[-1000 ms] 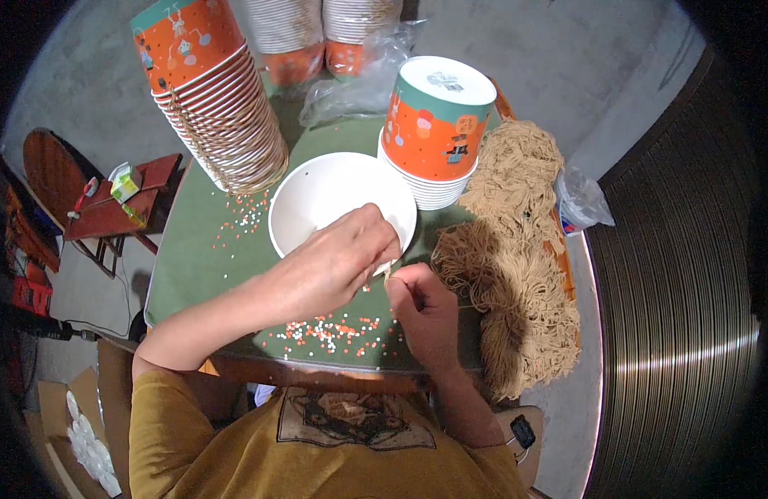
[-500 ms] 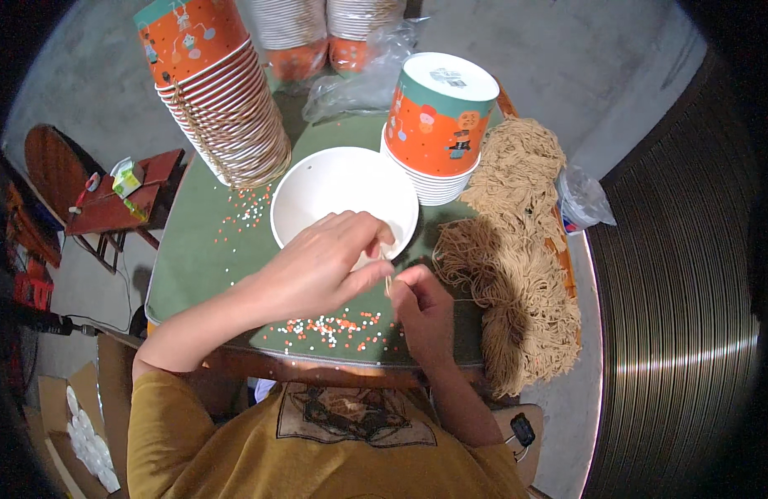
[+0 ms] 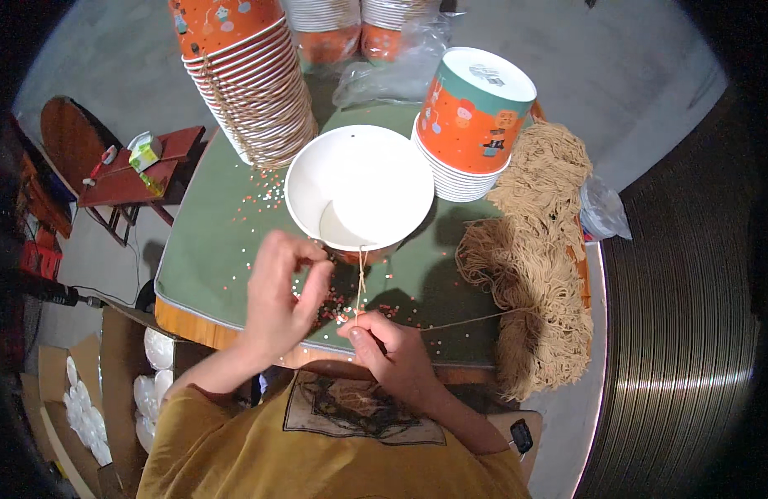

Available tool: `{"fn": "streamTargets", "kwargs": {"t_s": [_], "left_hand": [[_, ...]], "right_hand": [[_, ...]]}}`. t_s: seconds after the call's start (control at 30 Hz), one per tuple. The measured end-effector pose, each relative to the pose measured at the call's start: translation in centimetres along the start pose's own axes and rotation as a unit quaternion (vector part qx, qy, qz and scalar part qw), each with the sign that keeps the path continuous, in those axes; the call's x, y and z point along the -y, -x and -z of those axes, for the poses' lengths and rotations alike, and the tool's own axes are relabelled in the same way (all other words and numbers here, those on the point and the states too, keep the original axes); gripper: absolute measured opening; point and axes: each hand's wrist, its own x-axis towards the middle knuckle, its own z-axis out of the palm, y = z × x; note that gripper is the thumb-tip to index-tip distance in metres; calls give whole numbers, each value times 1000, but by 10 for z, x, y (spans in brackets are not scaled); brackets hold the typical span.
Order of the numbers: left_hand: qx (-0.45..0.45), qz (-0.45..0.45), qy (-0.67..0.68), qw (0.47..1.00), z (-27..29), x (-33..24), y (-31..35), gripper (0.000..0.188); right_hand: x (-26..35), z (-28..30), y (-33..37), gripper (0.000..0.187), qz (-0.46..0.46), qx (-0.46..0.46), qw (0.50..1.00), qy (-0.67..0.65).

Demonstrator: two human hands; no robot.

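Observation:
A paper bucket (image 3: 382, 185), white inside and orange-patterned outside, stands open side up on the green-covered table. A thin tan string (image 3: 361, 289) hangs from its near rim, with a knot partway down. My right hand (image 3: 392, 353) pinches this string below the knot, near the table's front edge. From there the strand runs right to a large heap of tan strings (image 3: 550, 249). Left of the string, my left hand (image 3: 282, 287) is raised with fingers curled and thumb apart; nothing shows in it.
At the far left leans a tall stack of buckets (image 3: 255, 91) with strings along its side. Upside-down buckets (image 3: 474, 116) stand at the back right. Small white and orange paper dots (image 3: 342, 309) litter the table. Cardboard boxes (image 3: 118, 391) sit on the floor at lower left.
Both hands have come toward me, away from the bucket. My left hand has left the string and moved left; the string now stretches from the rim to my right hand. The view has shifted slightly.

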Motion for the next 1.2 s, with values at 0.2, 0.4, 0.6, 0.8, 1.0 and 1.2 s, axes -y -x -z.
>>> {"fn": "streamTargets", "kwargs": {"t_s": [0.2,0.4,0.6,0.8,1.0,1.2], "left_hand": [[211,364,401,814,-17,-7,7,22],[175,394,511,743,-22,-6,2,21],[74,410,553,721,-28,-8,-12,21],[135,443,565,683,-24,-8,-7,20],[61,426,557,710,-28,0,-10,17],[35,350,526,775,-42,5,-6,29]], "right_hand": [[-5,-6,-1,13,41,16,999,33],[-16,-6,1,9,88,-1,989,116],[-13,-9,4,7,157,23,979,128],[-15,-9,2,7,164,17,983,83],[-23,-11,3,6,171,25,981,93],[-23,-13,-1,15,182,48,979,72]]}}
